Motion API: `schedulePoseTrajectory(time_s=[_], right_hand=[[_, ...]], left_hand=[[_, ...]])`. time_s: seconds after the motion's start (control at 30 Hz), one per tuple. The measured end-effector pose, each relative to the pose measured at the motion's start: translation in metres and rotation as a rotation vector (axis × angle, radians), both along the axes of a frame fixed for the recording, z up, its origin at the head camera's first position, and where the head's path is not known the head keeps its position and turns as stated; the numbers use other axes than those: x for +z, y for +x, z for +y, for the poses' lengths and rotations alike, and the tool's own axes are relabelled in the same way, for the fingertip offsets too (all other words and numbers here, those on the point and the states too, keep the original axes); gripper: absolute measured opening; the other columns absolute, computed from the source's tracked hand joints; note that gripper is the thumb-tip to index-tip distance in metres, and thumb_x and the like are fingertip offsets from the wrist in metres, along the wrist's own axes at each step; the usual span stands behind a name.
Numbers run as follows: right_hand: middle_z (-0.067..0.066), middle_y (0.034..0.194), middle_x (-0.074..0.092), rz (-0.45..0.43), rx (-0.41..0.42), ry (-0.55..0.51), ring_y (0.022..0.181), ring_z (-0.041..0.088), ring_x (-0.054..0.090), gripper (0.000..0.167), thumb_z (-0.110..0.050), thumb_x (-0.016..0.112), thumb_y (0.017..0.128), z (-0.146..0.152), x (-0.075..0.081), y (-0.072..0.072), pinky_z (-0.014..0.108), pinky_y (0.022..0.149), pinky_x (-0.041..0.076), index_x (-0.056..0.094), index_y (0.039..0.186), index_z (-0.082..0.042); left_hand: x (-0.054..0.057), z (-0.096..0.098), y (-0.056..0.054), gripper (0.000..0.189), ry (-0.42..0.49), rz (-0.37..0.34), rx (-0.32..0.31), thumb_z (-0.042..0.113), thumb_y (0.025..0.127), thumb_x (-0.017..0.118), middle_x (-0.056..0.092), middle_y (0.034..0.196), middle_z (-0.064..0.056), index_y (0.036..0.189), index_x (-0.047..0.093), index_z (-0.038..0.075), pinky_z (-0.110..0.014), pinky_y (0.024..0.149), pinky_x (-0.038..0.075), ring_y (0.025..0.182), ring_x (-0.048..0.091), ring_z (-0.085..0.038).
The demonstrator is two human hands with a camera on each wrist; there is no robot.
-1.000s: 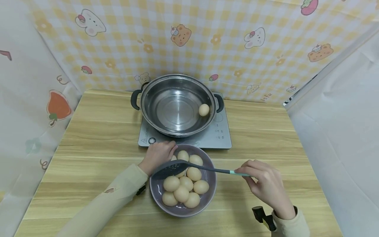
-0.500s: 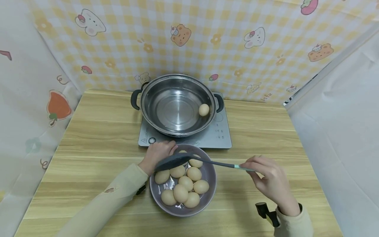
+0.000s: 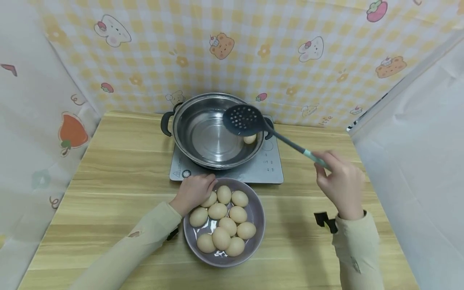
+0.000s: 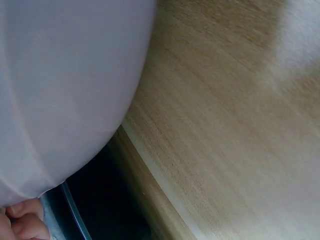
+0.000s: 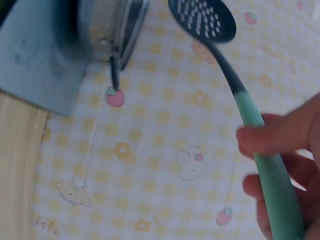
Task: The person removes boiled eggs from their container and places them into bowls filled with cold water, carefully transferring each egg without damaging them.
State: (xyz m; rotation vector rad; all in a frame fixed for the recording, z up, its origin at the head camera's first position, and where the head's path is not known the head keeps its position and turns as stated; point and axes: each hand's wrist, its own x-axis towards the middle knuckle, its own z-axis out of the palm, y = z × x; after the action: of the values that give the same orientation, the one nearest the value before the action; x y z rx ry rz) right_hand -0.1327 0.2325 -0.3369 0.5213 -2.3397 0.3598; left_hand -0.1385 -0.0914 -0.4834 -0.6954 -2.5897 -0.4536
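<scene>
My right hand [image 3: 342, 185] grips the mint-green handle [image 5: 270, 180] of a dark slotted spoon [image 3: 243, 120]. The spoon's perforated head hangs above the right part of a steel pot [image 3: 203, 139], and no egg shows on it. One egg [image 3: 249, 139] lies inside the pot at the right, partly covered by the spoon. My left hand [image 3: 193, 191] holds the upper left rim of a purple-grey bowl [image 3: 258, 241] with several pale brown eggs [image 3: 227, 226] in it. The left wrist view shows the bowl's outer side [image 4: 65, 90] and a few fingertips [image 4: 30, 226].
Under the pot is a flat grey induction cooker [image 3: 253, 175], just behind the bowl. Black side handles [image 3: 166, 123] stick out from the pot. A yellow checked cloth [image 3: 246, 72] hangs behind the wooden table [image 3: 119, 169], with white sheets [image 3: 413, 161] at the sides.
My right hand has lifted the slotted spoon off the bowl and carried it forward and up over the pot. The eggs in the bowl shifted slightly. My left hand stays at the rim.
</scene>
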Motion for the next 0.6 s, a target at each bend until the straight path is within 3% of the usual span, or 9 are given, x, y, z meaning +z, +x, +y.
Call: schedulePoseTrajectory(time_s=[0.1,0.3,0.43,0.6], right_hand=[[0.010,0.072,0.064,0.095,-0.047,0.053,0.050,0.025,0.057,0.026,0.010,0.056,0.070,-0.005,-0.003,-0.017,0.029,0.036,0.029,0.071,0.085,-0.005],[0.010,0.070,0.065,0.244,-0.061,0.139,0.058,0.030,0.058,0.034,0.016,0.045,0.074,-0.015,-0.009,-0.042,0.035,0.041,0.034,0.072,0.078,-0.005],[0.009,0.070,0.065,0.296,-0.085,0.226,0.058,0.029,0.057,0.031,0.012,0.050,0.079,-0.019,-0.011,-0.047,0.034,0.041,0.033,0.073,0.076,-0.007],[0.007,0.070,0.065,0.306,-0.069,0.305,0.058,0.027,0.055,0.029,0.012,0.053,0.078,-0.021,-0.012,-0.045,0.033,0.043,0.035,0.073,0.076,-0.009]], left_hand=[[-0.001,0.001,0.000,0.015,-0.006,-0.011,-0.002,0.021,0.085,0.061,0.053,0.055,-0.001,0.073,0.058,0.012,-0.031,0.036,0.035,0.041,0.049,-0.018],[-0.001,0.001,0.000,0.016,0.013,0.001,-0.008,0.020,0.085,0.061,0.054,0.055,-0.002,0.072,0.057,0.012,-0.033,0.037,0.036,0.041,0.050,-0.020],[-0.002,0.001,0.000,0.017,0.013,-0.002,-0.003,0.021,0.085,0.061,0.054,0.055,-0.002,0.071,0.056,0.012,-0.034,0.037,0.036,0.041,0.050,-0.021],[-0.003,0.001,-0.001,0.018,0.007,-0.010,0.006,0.021,0.085,0.061,0.055,0.056,-0.002,0.070,0.056,0.012,-0.034,0.037,0.036,0.041,0.051,-0.021]])
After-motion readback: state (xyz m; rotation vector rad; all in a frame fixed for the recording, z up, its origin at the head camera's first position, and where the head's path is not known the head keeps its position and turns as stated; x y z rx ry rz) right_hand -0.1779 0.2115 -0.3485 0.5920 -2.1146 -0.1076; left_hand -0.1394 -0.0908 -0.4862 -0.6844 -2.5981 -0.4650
